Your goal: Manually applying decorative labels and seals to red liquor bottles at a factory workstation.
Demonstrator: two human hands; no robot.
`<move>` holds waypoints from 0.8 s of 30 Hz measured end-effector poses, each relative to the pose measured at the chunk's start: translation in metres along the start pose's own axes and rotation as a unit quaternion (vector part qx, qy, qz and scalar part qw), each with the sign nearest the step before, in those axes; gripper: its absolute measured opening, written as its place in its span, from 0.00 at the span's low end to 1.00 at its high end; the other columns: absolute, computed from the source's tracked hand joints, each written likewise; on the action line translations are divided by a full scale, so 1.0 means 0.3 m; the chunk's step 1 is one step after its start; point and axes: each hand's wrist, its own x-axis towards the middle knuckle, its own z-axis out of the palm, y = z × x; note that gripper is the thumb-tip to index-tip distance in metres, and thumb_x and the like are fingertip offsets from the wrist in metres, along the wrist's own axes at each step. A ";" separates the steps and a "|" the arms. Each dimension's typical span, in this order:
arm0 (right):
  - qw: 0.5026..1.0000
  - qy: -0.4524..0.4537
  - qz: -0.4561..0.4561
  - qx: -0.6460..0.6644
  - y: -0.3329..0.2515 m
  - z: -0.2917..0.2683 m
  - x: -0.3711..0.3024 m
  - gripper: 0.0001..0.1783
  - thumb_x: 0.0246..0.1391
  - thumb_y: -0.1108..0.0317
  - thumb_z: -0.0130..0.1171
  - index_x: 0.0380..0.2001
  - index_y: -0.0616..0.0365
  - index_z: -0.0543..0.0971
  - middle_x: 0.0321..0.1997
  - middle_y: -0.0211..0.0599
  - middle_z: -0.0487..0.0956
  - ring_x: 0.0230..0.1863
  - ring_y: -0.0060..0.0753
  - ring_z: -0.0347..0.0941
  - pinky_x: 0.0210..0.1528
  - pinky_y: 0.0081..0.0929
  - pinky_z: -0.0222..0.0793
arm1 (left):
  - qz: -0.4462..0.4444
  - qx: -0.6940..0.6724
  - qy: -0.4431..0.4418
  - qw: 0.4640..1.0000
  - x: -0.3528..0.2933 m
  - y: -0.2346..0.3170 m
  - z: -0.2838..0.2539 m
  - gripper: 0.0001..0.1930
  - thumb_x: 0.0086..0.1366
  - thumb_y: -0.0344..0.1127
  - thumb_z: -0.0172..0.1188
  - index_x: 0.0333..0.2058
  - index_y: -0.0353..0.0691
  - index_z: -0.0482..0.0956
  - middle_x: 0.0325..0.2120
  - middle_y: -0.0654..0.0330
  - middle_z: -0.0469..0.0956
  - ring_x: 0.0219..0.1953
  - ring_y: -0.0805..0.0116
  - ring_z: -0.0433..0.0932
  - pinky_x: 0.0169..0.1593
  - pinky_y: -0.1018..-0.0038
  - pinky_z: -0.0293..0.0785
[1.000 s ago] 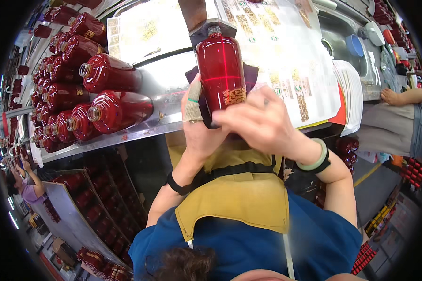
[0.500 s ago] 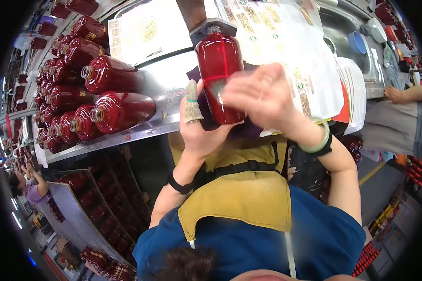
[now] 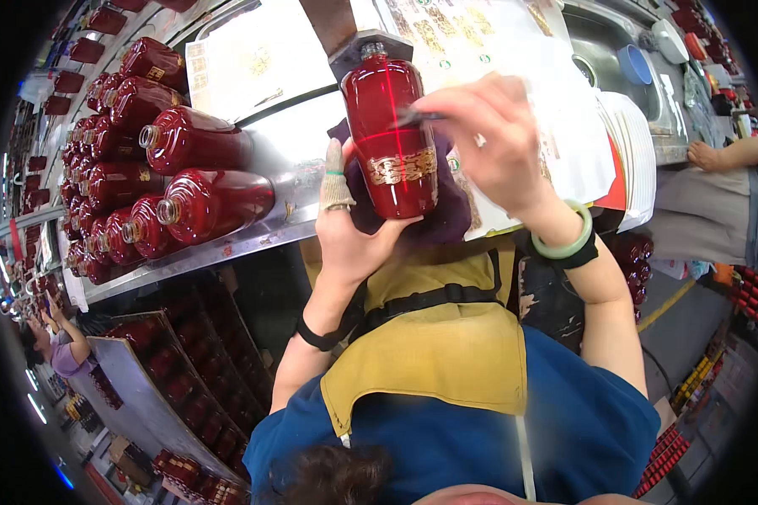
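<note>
A glossy red glass bottle [image 3: 386, 101] lies with its neck in a grey metal stop [image 3: 370, 40] and its base toward me. Thin red light lines cross on its upper side. A gold patterned decal [image 3: 403, 168] sits on the bottle's lower part. My left hand [image 3: 354, 231] is wrapped round the bottle's left side and base, with a knitted cover on one finger. Above the bottle's right side, my right hand [image 3: 497, 135] grips a dark slim tool [image 3: 417, 116], blurred at its tip. A small white scrap [image 3: 480, 140] shows against that hand. Purple cloth [image 3: 451, 215] lies under the bottle.
Many red bottles [image 3: 215, 202] are stacked on the metal bench at left. Behind is a white tray [image 3: 261, 55]; at right lie sheets of gold decals [image 3: 472, 29]. A sink with a blue bowl [image 3: 636, 66] and another person's hand [image 3: 709, 156] are farther right.
The right hand has lifted up and away from the bottle's lower part, now showing the dark tool. The gold decal is now in plain sight on the bottle. The left hand keeps its hold.
</note>
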 end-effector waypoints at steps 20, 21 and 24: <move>0.999 0.030 0.040 0.009 0.031 0.030 -0.057 0.09 0.47 0.73 0.65 0.33 0.46 0.86 0.37 0.24 0.85 0.33 0.31 0.74 0.46 0.31 0.66 | 0.043 -0.007 0.004 0.999 0.039 -0.002 0.007 0.53 0.47 0.36 0.82 0.68 0.25 0.60 0.59 0.42 0.72 0.61 0.48 0.74 0.63 0.61 0.70; 0.998 -0.004 -0.020 0.052 -0.020 0.031 -0.086 0.10 0.48 0.73 0.64 0.33 0.45 0.86 0.36 0.22 0.84 0.33 0.29 0.74 0.47 0.30 0.67 | 0.028 -0.015 -0.005 0.999 0.023 -0.029 0.014 0.53 0.48 0.34 0.80 0.69 0.24 0.58 0.61 0.41 0.72 0.62 0.46 0.73 0.66 0.60 0.67; 0.972 -0.150 -0.100 0.151 -0.140 -0.030 -0.085 0.11 0.49 0.71 0.65 0.37 0.43 0.86 0.34 0.19 0.82 0.33 0.27 0.74 0.48 0.29 0.69 | -0.041 -0.065 -0.064 0.995 0.012 -0.049 -0.005 0.54 0.49 0.36 0.79 0.70 0.25 0.56 0.64 0.39 0.69 0.67 0.42 0.66 0.71 0.56 0.57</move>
